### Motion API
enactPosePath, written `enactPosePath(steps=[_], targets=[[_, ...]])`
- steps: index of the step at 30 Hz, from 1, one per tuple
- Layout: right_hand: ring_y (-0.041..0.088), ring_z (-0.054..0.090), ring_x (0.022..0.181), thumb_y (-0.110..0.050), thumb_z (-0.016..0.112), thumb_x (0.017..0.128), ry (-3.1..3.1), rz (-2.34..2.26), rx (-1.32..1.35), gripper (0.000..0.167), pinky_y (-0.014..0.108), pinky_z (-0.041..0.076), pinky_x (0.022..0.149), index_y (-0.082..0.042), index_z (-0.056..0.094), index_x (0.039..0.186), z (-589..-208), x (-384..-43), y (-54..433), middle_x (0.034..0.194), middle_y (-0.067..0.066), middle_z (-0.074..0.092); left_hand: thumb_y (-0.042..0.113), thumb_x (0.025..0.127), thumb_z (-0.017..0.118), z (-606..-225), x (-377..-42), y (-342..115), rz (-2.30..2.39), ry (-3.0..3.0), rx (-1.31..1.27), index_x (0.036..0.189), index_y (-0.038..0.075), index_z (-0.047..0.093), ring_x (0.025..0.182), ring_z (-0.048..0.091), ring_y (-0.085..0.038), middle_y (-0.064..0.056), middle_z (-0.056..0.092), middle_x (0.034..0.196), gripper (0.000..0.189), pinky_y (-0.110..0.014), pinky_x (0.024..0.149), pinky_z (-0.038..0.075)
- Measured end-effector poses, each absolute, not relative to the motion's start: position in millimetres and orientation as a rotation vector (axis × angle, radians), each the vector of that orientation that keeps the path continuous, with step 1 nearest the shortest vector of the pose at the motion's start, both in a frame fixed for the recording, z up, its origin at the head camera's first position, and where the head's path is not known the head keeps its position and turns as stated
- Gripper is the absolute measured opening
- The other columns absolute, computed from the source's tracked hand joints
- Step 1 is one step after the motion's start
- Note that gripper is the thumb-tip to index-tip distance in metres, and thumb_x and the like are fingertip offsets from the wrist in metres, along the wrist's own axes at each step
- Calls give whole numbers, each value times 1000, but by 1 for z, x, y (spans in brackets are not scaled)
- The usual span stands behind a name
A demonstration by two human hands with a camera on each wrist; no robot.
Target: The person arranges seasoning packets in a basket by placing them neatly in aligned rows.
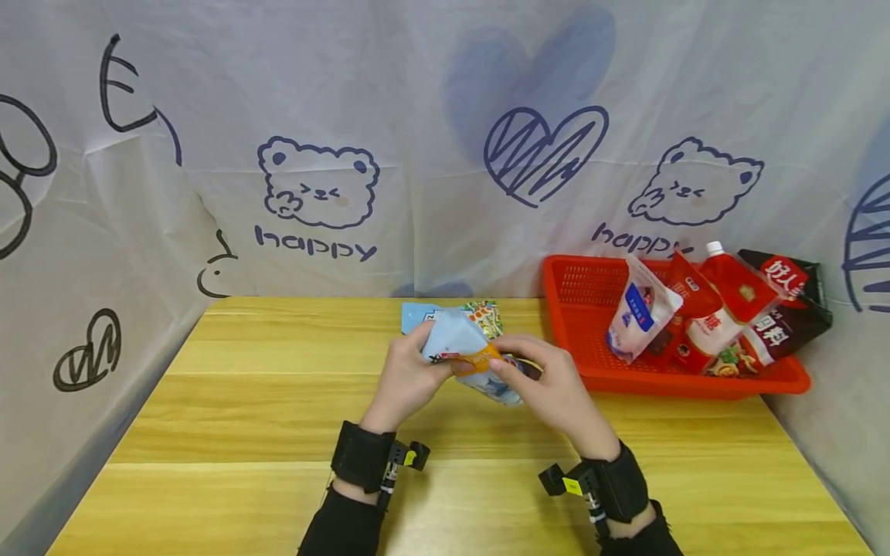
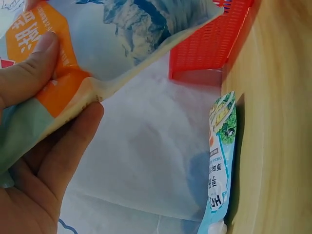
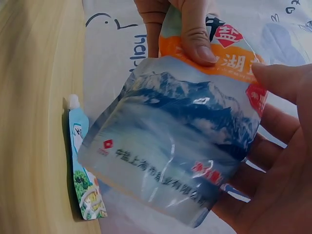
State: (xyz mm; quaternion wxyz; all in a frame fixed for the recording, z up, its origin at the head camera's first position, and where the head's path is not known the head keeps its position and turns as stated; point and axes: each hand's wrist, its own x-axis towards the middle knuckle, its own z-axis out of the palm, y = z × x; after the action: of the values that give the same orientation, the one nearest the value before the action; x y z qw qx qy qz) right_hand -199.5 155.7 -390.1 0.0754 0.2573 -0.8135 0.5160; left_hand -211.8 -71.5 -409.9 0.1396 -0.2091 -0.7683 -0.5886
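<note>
A bag of salt, blue and white with an orange band and a mountain picture, is held up over the table between both hands. My left hand pinches its upper part, thumb on the orange band and fingers behind. On the other side, my right hand grips the bag's edge; in the right wrist view its thumb lies on the front and its fingers curl behind. Beyond the bag, a light blue spouted pouch with a vegetable picture lies on the table.
A red plastic basket stands at the back right. It holds a white and blue pouch, a red spouted pouch, a black bag and other red packaging. A printed white cloth hangs behind the wooden table.
</note>
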Motion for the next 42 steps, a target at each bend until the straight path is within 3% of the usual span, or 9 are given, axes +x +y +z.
enactPosePath(steps=[10,21,30,33,37,42], targets=[[21,62,81,-14,77,95,-2462,1458,722,23,27,57,70,-7,75,117,-392,-200,154,102,5,74,-8,78,85,-411,-211,-68,-1648,-2242,-669,119,2,73,105,72,-27,-12,76,113,44,-41,90,60],[15,70,77,-12,81,92,-2419,1396,623,20,28,61,69,-7,78,110,-398,-202,151,98,6,78,2,80,88,-410,-211,-67,-1716,-2308,-642,122,6,71,99,70,-21,-6,75,110,45,-38,83,61],[17,74,77,-8,84,88,-2342,1340,594,18,29,63,69,-2,80,104,-398,-202,151,95,10,79,11,79,92,-407,-210,-65,-1587,-2310,-565,133,5,62,101,65,-24,-9,68,119,62,-41,81,59],[18,74,76,-8,85,87,-2313,1337,554,19,29,63,69,-1,80,104,-398,-202,151,94,10,79,15,78,93,-406,-211,-63,-1555,-2284,-482,139,4,55,105,64,-27,-12,63,127,73,-42,84,58],[18,73,73,-8,85,86,-2259,1368,508,18,25,61,68,0,79,101,-397,-202,149,90,10,79,15,81,91,-407,-213,-62,-1676,-2212,-410,148,3,41,102,64,-28,-15,58,131,85,-38,79,59],[18,73,73,-7,85,86,-2165,1446,458,18,21,60,67,2,79,100,-398,-202,148,91,13,78,19,91,83,-409,-213,-62,-1813,-2222,-446,145,6,42,97,68,-27,-13,63,124,69,-34,73,61]])
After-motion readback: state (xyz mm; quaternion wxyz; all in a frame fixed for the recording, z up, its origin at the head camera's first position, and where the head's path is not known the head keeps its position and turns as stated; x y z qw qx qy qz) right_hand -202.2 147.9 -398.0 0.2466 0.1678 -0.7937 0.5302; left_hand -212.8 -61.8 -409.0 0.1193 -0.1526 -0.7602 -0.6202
